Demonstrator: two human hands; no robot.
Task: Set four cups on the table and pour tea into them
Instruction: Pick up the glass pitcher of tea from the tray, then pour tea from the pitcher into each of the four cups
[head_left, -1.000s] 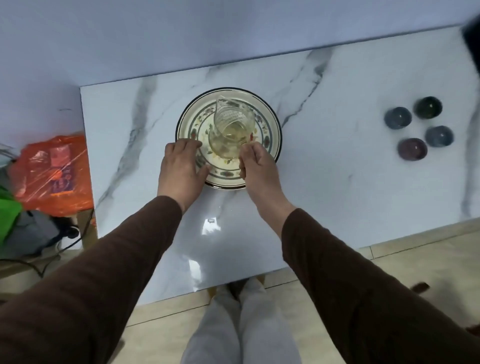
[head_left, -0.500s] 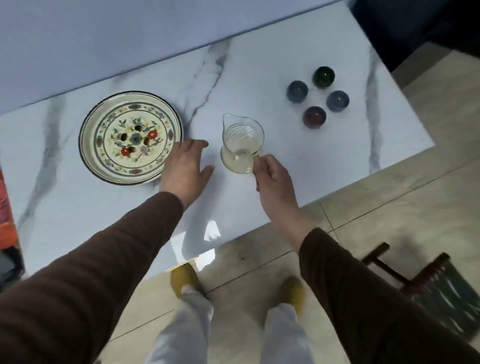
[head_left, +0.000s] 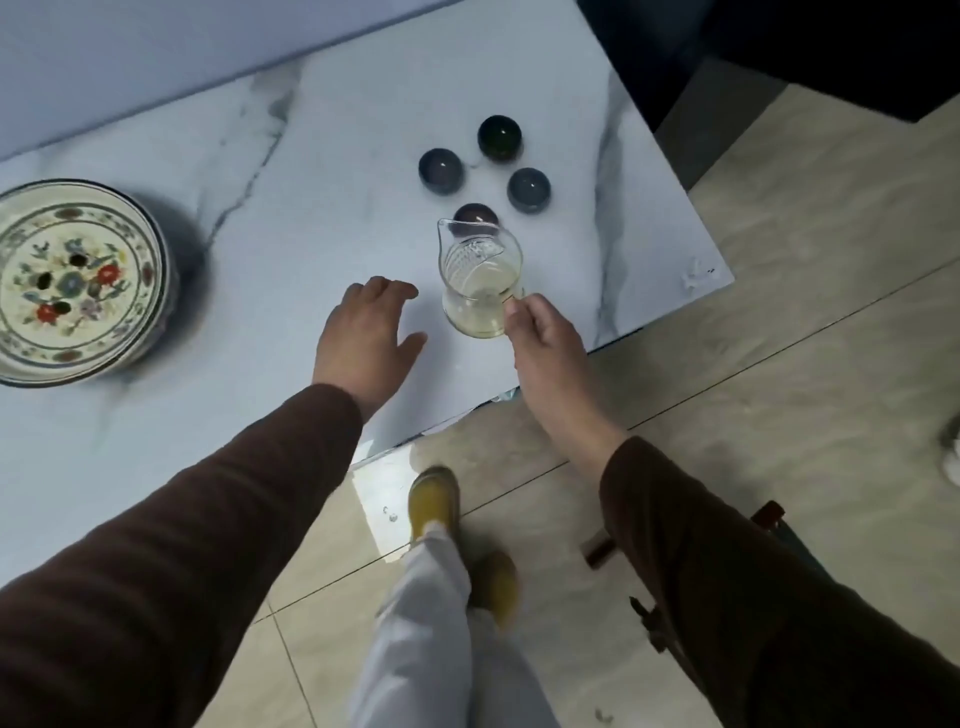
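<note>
A clear glass pitcher (head_left: 479, 283) with pale tea in it hangs upright over the marble table (head_left: 291, 208), and my right hand (head_left: 545, 332) grips its handle from the right. Just beyond the pitcher stand several small dark cups: a purple one (head_left: 474, 217) partly hidden by the pitcher's rim, a blue-grey one (head_left: 440, 170), a green one (head_left: 499, 136) and another blue-grey one (head_left: 528, 189). To the pitcher's left, my left hand (head_left: 366, 338) hovers over the table, palm down, fingers spread, holding nothing.
A floral patterned tray (head_left: 72, 280) sits at the table's left. The table's right corner and front edge lie close to the pitcher. Below are tiled floor, my legs and yellow shoes (head_left: 434, 499), and a dark wooden chair (head_left: 769, 519) at lower right.
My right hand lifted the pitcher off the floral tray and carried it right, up to the cups. My left hand followed, open. The view swung right.
</note>
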